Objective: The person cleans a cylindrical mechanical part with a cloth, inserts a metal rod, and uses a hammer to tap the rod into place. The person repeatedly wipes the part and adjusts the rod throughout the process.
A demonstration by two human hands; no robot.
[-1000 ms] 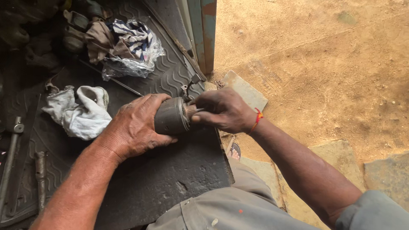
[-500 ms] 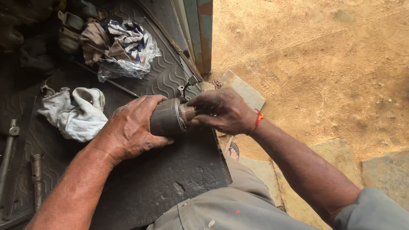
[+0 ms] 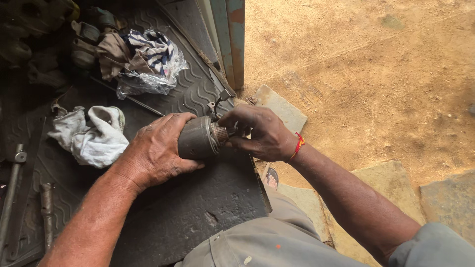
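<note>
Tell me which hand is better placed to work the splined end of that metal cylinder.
Probably right. The right hand already has its fingertips at the splined end, while the left hand wraps the metal cylinder, steadying it.

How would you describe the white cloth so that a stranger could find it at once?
Start at the dark ribbed rubber mat that fills the left half of the view. The white rag lies crumpled on it, just left of the left hand. Unlike the striped cloth in clear plastic farther up, it is plain, unwrapped and grimy.
</note>
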